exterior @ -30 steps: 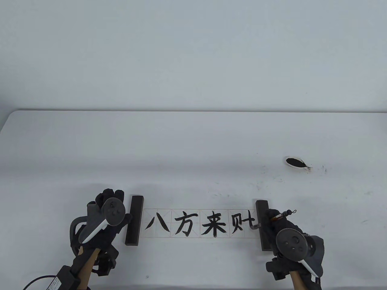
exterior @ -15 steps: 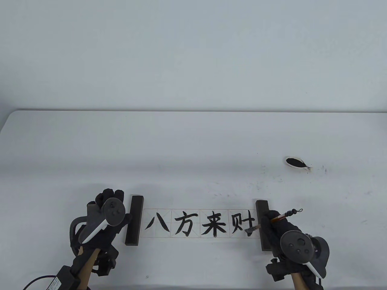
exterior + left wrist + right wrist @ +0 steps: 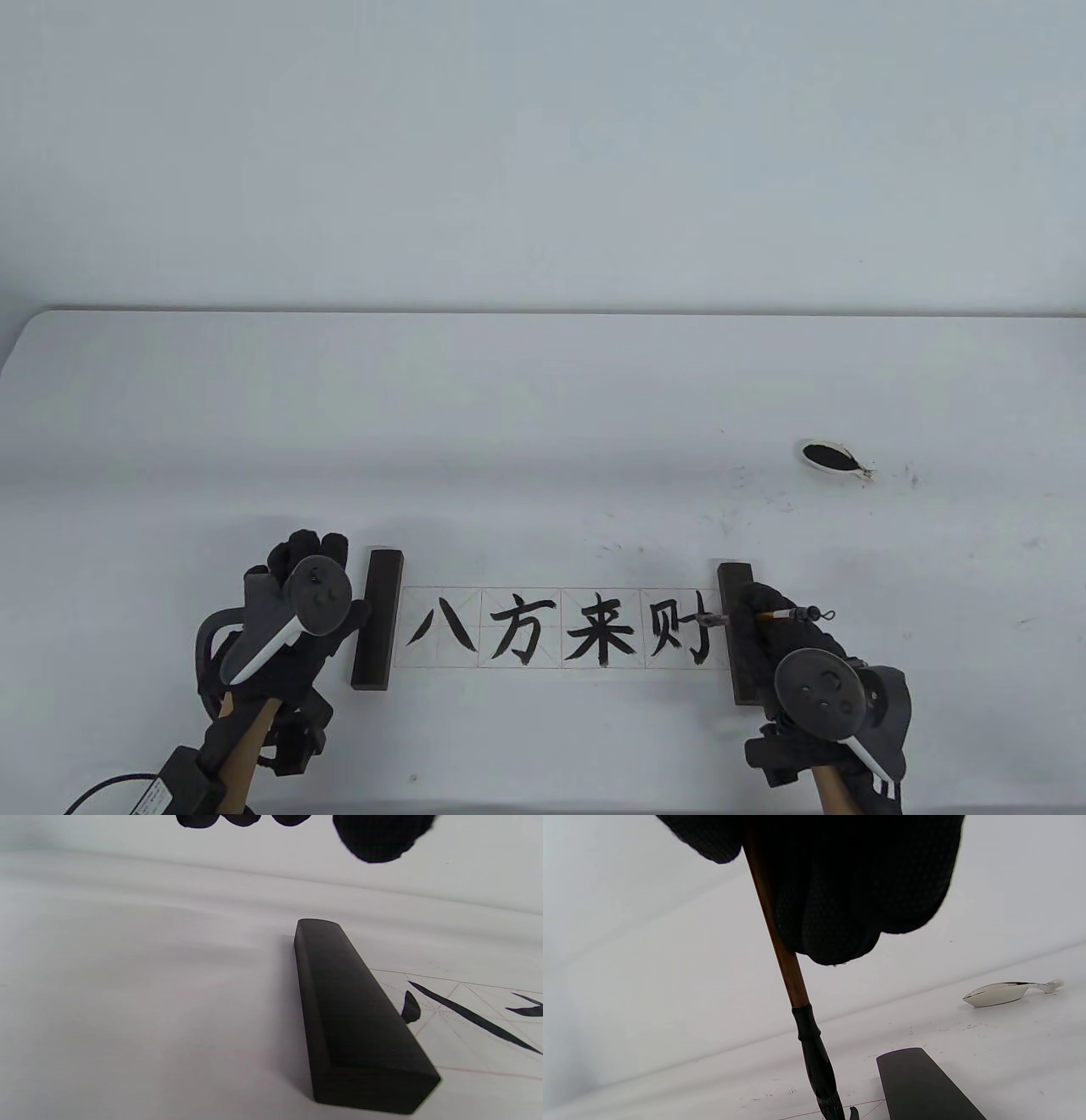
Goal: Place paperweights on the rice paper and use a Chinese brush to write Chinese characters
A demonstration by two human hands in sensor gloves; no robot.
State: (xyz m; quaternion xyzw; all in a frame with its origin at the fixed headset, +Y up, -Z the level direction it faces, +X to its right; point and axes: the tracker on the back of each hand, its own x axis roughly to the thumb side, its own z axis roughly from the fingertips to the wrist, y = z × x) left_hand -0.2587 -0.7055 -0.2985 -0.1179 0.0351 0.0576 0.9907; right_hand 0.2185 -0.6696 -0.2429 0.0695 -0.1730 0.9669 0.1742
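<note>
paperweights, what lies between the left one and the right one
In the table view, between the left paperweight and right paperweight lies the gridded rice paper with four inked characters.

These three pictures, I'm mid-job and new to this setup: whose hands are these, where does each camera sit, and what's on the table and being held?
No robot here: a person's two gloved hands, each with a round tracker strapped to its back. The big picture looks down on the table; the other two come from cameras on the wrists.

On the table lies a strip of rice paper with four brushed characters, pinned by a dark paperweight at each end: left paperweight, right paperweight. A small ink dish sits farther back on the right.

The left hand rests beside the left paperweight, holding nothing that shows. The right hand has its grip on the brush, its tip at the last character.
</note>
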